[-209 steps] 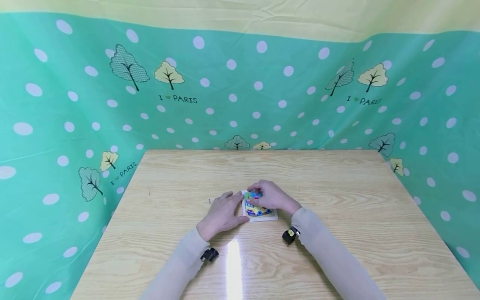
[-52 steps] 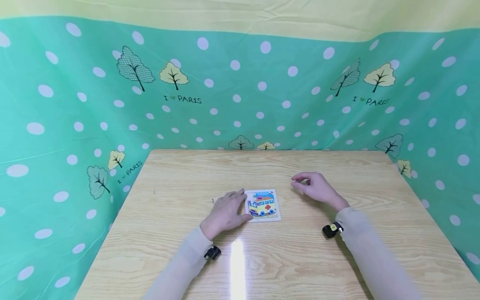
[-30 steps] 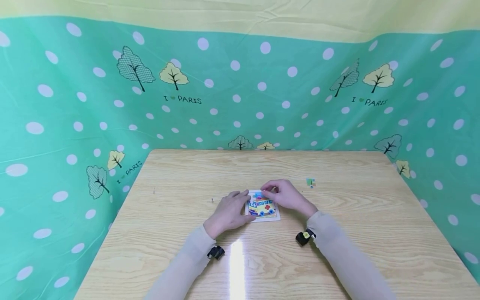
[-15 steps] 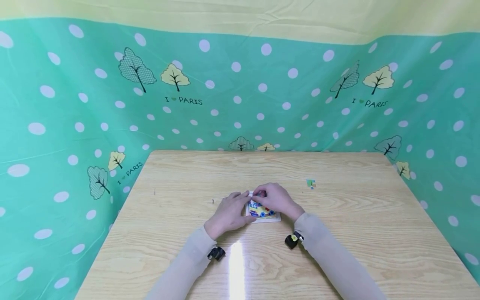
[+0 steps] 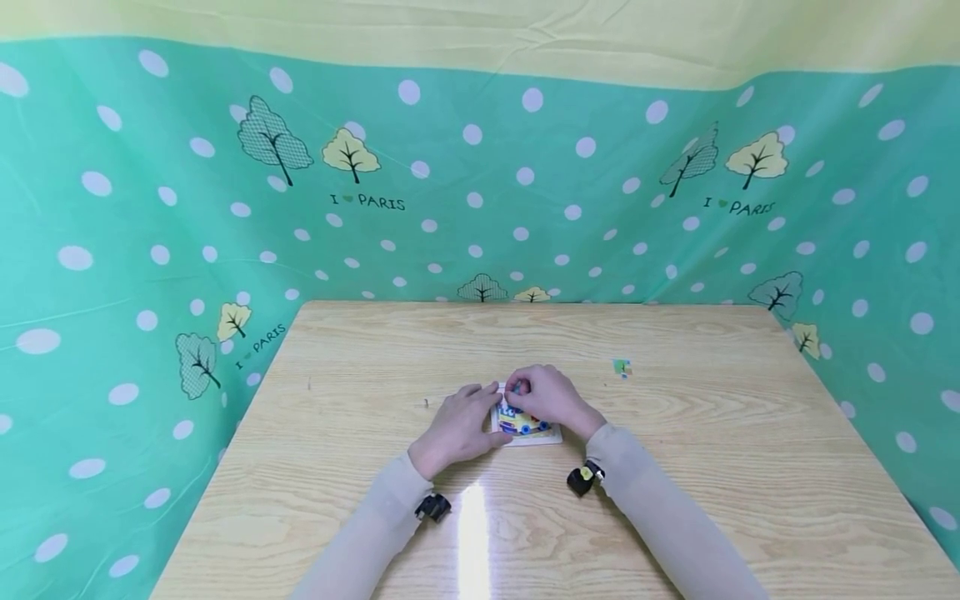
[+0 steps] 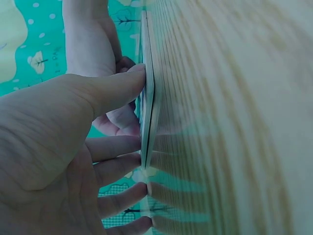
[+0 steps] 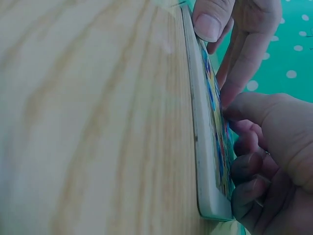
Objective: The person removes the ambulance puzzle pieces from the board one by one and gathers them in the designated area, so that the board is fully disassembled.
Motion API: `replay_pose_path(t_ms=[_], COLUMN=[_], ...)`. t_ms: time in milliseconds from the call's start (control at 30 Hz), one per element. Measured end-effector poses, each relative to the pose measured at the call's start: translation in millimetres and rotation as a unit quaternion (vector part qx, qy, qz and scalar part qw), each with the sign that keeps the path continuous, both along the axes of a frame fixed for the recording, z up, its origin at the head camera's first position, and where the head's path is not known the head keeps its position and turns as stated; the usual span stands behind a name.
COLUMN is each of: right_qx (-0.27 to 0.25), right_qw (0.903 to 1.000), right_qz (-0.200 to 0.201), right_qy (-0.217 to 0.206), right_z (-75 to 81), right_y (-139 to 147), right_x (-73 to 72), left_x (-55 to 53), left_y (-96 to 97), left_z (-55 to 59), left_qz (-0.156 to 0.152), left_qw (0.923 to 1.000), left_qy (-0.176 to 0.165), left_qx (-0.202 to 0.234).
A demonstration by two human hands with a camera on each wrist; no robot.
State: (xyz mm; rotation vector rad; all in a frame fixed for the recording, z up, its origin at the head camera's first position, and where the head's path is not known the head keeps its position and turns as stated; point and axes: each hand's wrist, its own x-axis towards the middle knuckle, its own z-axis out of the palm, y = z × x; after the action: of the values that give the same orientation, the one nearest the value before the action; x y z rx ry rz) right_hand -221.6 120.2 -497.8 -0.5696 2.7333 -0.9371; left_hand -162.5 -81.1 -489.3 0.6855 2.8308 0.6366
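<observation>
A small white-framed jigsaw puzzle (image 5: 536, 437) with a yellow ambulance picture lies flat on the wooden table. My left hand (image 5: 457, 425) steadies its left side: the thumb rests on the frame (image 6: 148, 98) near one corner, and extended fingers touch the side edge and the tabletop. Over the upper left of the picture, my right hand (image 5: 551, 396) pinches at a puzzle piece with curled thumb and index finger; the piece is mostly hidden. In the right wrist view the thumb tip meets the picture surface (image 7: 215, 112). A loose puzzle piece (image 5: 622, 367) showing a tree lies beyond, to the right.
The wooden table (image 5: 675, 500) reaches to a green polka-dot cloth (image 5: 480, 167) hanging behind and at both sides. A tiny dark speck (image 5: 426, 403) is left of the puzzle. Light glares off the tabletop (image 5: 472, 533) in front.
The right hand laid the tree piece down at the upper right, then came back left to the puzzle's upper left. The left hand has stayed on the frame throughout.
</observation>
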Motion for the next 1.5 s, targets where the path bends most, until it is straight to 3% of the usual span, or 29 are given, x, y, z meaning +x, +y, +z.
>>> replay_pose_path(t_ms=[233,433,633,1500], right_qx=[-0.009,-0.045,-0.048,-0.099], right_qw=[0.9994,0.998,0.9978,0.9931], right_qz=[0.013,0.044,0.031,0.029], right_qy=[0.032,-0.005,-0.032,-0.054], right_z=[-0.2,1.5,1.9,-0.6], right_y=[4,16,27,40], right_x=[-0.4,-1.4,-2.6,-4.3], left_x=[0.0,0.2,0.4,-1.2], left_y=[0.8,0.9,1.1,1.3], left_z=[0.1,0.5,1.2,-0.5], left_qz=[0.0,0.004,0.006,0.01], left_qw=[1.0,1.0,0.9999,0.9998], left_qy=[0.003,-0.001,-0.005,-0.01], left_qx=[-0.001,-0.002,-0.007,-0.012])
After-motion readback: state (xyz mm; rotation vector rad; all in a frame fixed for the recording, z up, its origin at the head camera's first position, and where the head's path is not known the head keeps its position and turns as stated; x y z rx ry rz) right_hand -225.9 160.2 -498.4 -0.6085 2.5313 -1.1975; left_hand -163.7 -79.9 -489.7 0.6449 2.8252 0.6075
